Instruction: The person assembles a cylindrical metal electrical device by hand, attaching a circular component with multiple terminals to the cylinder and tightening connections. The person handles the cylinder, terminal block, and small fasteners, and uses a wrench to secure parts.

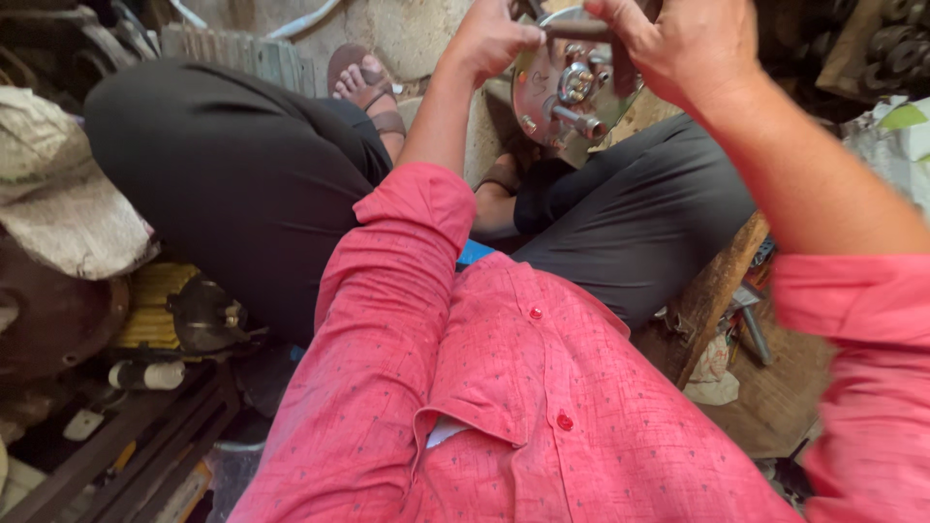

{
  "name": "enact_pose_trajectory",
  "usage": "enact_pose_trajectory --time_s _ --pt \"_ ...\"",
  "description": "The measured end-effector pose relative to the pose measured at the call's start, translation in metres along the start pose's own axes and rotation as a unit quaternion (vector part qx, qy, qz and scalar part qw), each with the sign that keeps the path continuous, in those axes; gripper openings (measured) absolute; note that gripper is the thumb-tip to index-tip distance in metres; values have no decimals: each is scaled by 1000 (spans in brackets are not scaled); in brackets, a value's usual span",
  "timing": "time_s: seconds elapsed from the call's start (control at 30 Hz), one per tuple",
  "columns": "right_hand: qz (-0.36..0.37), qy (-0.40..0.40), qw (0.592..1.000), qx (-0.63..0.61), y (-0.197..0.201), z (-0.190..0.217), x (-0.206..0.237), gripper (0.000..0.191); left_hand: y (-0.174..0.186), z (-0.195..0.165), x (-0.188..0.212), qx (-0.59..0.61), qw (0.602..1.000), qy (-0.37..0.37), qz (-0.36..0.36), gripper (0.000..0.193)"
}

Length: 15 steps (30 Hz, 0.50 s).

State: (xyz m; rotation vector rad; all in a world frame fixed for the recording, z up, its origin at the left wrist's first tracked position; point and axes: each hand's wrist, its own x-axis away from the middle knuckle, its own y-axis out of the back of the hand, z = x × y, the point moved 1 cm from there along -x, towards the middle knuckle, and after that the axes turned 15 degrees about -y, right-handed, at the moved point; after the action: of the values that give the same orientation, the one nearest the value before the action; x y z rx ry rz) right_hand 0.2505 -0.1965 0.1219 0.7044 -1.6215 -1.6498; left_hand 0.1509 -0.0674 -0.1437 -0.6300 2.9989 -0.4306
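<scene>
Gripping a metal bar (573, 29) at both ends, we keep the left hand (489, 39) and right hand (688, 44) clenched on it, just above the round hub plate (542, 92) between our knees.

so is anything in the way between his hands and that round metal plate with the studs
Nothing visible. The left hand and right hand both grip a dark bar lying across the top of the round metal plate, right above its hub and studs. Only open air separates them.
</scene>
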Motion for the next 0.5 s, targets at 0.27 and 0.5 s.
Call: enact_pose_trajectory --time_s 0.27,0.5 --pt "37 75 974 -209 15 12 13 9 -6 1 -1 -8 1000 -25 5 49" --pt "-24 240 969 43 31 2 5 46 -4 -1 -3 32 999 -37 19 45"
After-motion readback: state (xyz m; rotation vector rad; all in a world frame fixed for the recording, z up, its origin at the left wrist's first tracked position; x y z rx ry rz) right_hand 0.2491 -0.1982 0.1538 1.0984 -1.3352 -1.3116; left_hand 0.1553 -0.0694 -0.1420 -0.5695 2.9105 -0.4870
